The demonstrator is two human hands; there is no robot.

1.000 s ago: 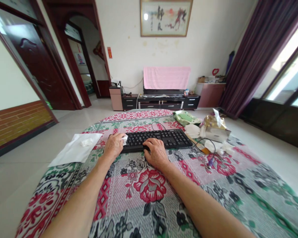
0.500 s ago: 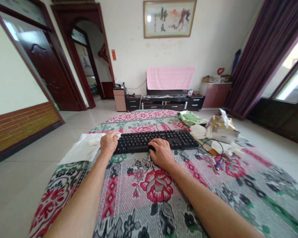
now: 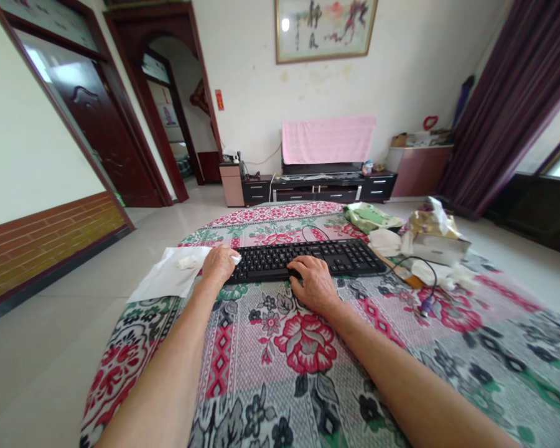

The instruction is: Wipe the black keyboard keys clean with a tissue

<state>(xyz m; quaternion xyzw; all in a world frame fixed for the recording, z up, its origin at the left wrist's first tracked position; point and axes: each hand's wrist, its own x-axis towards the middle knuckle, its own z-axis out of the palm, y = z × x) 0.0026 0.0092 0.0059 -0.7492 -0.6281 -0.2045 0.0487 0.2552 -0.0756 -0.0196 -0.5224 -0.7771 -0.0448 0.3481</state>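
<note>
A black keyboard (image 3: 266, 258) lies on the flowered tablecloth (image 3: 280, 398) in front of me. At its left end, my left hand (image 3: 218, 264) is closed on a white tissue (image 3: 236, 259), pressed against the keyboard's left keys. My right hand (image 3: 315, 283) grips the keyboard's front edge near the middle, fingers bent over the lower keys and thumb at the near side. Left of the keyboard a white sheet (image 3: 156, 280) lies flat, with a crumpled white scrap (image 3: 186, 263) on it.
To the right are a tissue box (image 3: 441, 246), a green package (image 3: 371, 216), white wipes (image 3: 385, 241) and a cable with a purple plug (image 3: 427, 305). Beyond the table stands a low black cabinet (image 3: 317, 194) with a pink cloth (image 3: 326, 140) above it.
The whole view has shifted slightly, so everything sits a little further right and higher. Both hands stay at the same parts of the keyboard, with the tissue still in the left.
</note>
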